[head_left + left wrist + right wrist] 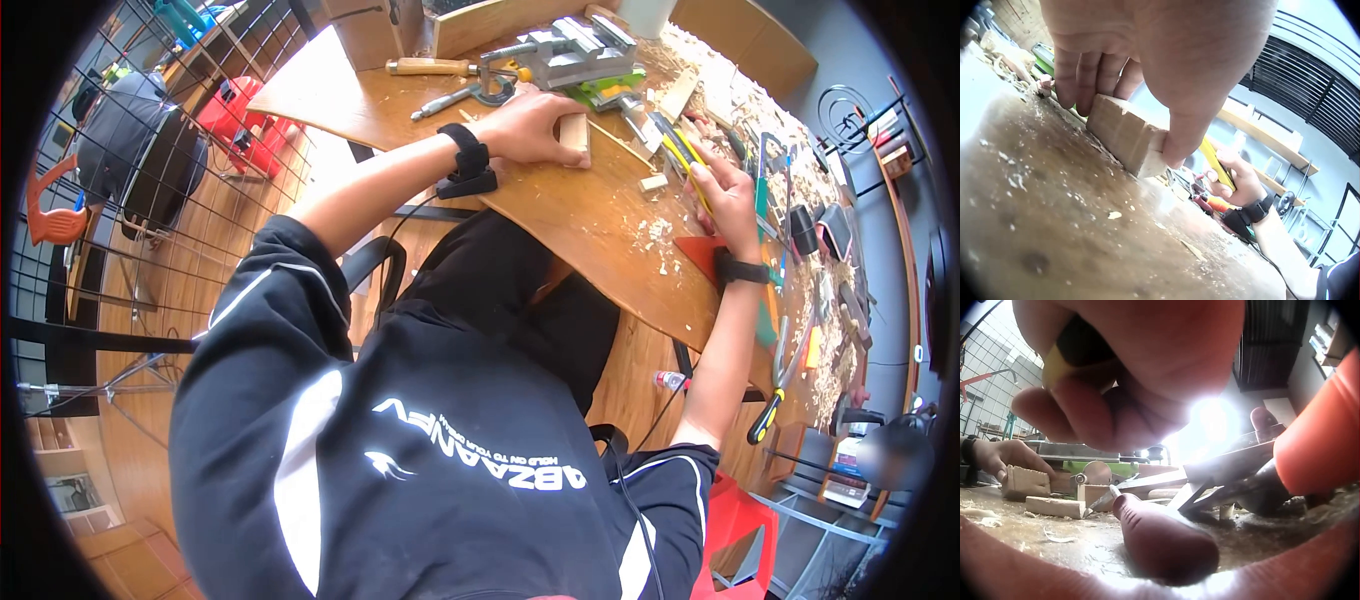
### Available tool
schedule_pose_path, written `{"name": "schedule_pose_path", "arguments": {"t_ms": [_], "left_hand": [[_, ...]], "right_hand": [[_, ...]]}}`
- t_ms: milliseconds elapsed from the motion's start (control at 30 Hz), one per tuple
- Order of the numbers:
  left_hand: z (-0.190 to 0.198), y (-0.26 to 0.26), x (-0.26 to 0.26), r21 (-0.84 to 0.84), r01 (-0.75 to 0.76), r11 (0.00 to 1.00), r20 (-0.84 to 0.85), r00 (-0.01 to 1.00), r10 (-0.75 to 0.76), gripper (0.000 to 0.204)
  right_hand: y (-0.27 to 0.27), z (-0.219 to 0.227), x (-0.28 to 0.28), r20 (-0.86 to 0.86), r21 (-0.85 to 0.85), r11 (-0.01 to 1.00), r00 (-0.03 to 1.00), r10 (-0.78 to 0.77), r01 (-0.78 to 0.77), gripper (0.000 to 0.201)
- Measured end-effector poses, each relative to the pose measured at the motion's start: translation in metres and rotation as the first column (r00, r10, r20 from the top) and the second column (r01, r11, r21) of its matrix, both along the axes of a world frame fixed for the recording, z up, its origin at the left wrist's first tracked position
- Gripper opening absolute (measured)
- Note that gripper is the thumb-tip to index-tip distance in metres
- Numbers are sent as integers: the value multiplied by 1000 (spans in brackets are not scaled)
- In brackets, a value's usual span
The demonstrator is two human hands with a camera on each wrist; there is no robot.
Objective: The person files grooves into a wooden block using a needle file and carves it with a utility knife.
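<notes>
My left hand [525,125] holds a small pale wooden block [573,138] on the brown tabletop, near its front edge. In the left wrist view the thumb presses one end of the block [1124,136] and the fingers lie along its far side. To the right, my right hand [732,200] grips a yellow-and-black utility knife [676,145], its front end pointing away from me toward the vise. The knife is apart from the block. The right wrist view shows only part of its dark and yellow handle [1079,353] within the curled fingers; its blade is hidden there.
Beyond the block stands a metal vise [580,58], with a wooden-handled tool [430,66] to its left. A small wood offcut [653,184] lies between the hands. Shavings [815,370] and several tools cover the right side. A dark red handle [1166,537] lies below the right hand.
</notes>
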State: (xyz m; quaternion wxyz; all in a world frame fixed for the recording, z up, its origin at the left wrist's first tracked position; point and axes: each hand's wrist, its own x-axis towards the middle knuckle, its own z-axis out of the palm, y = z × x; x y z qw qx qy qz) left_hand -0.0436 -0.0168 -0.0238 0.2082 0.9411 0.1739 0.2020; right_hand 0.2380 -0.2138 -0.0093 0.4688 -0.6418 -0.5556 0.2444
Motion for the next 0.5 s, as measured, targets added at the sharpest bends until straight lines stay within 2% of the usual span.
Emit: {"name": "schedule_pose_path", "arguments": {"t_ms": [100,300,433,500], "left_hand": [[-5,4,1,70,6,998,31,999,-8,85],[-3,5,-1,84,22,996,38,999,-25,85],[-2,4,-1,84,18,996,29,999,-20,86],[-1,5,0,17,41,999,13,999,-41,88]], "right_hand": [[0,1,-1,7,-5,1000,1000,0,0,40],[0,0,-2,4,-14,1000,1000,3,-2,41],[1,-1,-2,14,6,1000,1000,7,-7,41],[1,-3,-1,6,-5,1000,1000,-15,15,40]]}}
